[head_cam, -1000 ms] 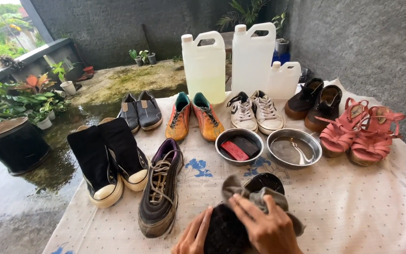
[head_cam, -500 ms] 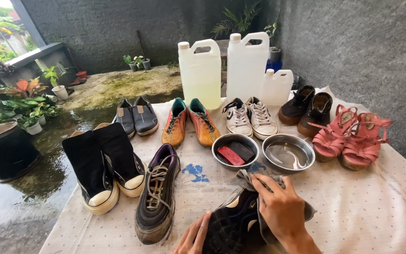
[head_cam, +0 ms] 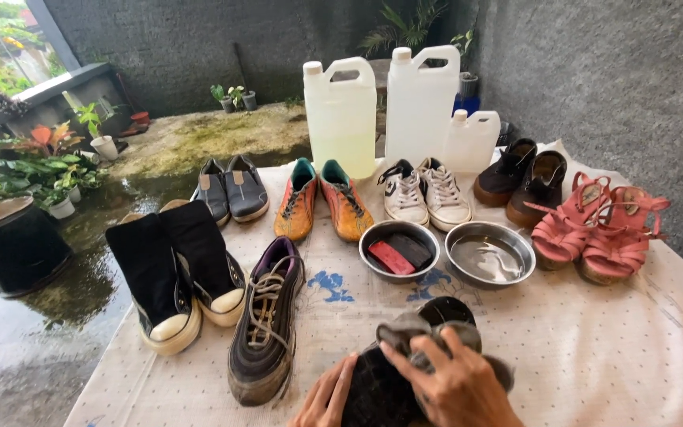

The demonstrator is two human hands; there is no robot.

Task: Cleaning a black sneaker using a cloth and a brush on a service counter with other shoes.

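On the cloth, right hand [head_cam: 456,387] presses rag [head_cam: 416,334] against dark shoe [head_cam: 377,387].

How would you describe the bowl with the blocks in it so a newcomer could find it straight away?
Start at the three white jugs along the back of the cloth-covered table, then come forward past the white sneakers. Two steel bowls sit side by side there. The left bowl holds a red and a black block, while the right bowl holds only clear liquid.
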